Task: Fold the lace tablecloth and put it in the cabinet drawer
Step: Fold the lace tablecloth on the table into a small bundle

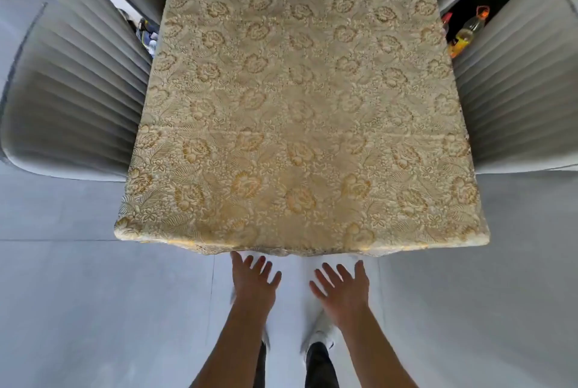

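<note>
The lace tablecloth lies spread flat over a long table, cream with gold floral patterning. Its long axis runs straight away from the person, the near short edge facing them and draping slightly over the table's end; the far end passes out of view at the top. No fold is visible in it.

The left hand and right hand are both extended forward, palms down, fingers spread apart, grasping nothing. They sit just short of the near hem; the left fingertips come very near the draped edge, though I cannot tell whether they touch it. The two hands are apart from each other.

Ribbed grey chairs stand tucked along both long sides of the table. Bottles with orange caps stand on the floor between the chairs to the right. The floor is pale grey tile. White shoes show below the arms.
</note>
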`<state>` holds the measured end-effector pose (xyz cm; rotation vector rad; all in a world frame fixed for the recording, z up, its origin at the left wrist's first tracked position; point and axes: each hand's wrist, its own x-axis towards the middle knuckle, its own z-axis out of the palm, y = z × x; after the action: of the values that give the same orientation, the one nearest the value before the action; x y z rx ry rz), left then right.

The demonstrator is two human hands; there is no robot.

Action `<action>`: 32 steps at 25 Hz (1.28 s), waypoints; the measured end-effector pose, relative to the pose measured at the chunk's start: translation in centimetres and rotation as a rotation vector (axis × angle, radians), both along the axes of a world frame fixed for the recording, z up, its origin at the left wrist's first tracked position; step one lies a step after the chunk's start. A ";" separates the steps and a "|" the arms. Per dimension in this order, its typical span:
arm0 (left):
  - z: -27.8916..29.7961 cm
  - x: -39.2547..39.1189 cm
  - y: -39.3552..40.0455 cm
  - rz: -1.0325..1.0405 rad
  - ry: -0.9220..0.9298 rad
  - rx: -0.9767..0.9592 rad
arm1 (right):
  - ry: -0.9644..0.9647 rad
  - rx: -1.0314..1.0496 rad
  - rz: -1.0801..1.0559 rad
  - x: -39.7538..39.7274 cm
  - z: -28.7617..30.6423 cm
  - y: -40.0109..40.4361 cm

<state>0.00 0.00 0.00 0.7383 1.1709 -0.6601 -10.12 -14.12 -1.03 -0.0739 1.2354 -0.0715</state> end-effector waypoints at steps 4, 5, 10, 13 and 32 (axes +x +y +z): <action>-2.5 1.1 0.8 0.260 -0.068 -0.081 | -0.035 0.017 -0.188 1.7 -2.6 -2.1; -2.4 0.7 1.5 0.271 -0.076 -0.036 | -0.058 -0.007 -0.224 1.7 -2.4 -2.4; 1.4 -0.8 4.0 0.182 -0.166 0.156 | 0.071 -0.208 -0.190 -0.4 1.8 -3.7; 5.4 0.0 4.5 0.044 -0.209 0.586 | 0.316 -0.434 -0.053 -2.7 5.7 -4.5; 4.7 20.8 -4.0 -1.948 -1.166 1.337 | 0.444 -1.771 1.859 18.3 7.0 -14.6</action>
<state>20.82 -3.97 4.73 2.9130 -0.8268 -0.5763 8.21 -28.68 6.01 -2.7650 0.7045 0.5181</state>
